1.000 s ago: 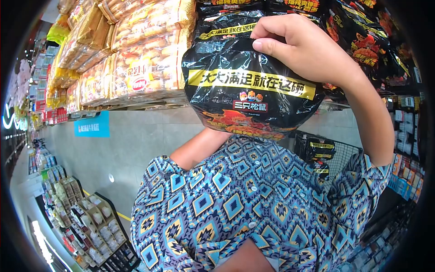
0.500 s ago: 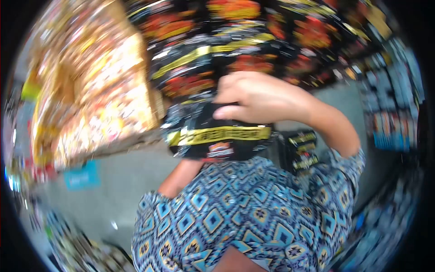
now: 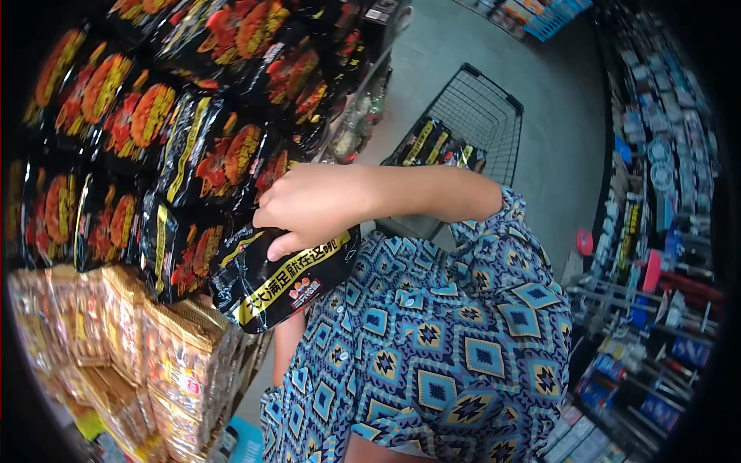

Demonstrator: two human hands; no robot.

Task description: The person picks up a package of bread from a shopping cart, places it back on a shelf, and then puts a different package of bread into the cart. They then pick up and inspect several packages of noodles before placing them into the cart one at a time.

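My right hand grips the upper edge of a black noodle bag with a yellow banner, its thumb lying over the front. The bag hangs tilted against the front of my patterned shirt, beside a stack of similar black bags. My left forearm reaches up behind the held bag. The bag hides my left hand, so its fingers cannot be made out.
A wire shopping cart holding several black bags stands beyond my right arm. Golden snack packs are stacked at lower left. Shelves of small goods line the right side. A blue basket is at the top.
The view has swung round to the right, bringing the cart and right-hand shelves further into sight. The held bag now appears lower left and tilted, still in my right hand.
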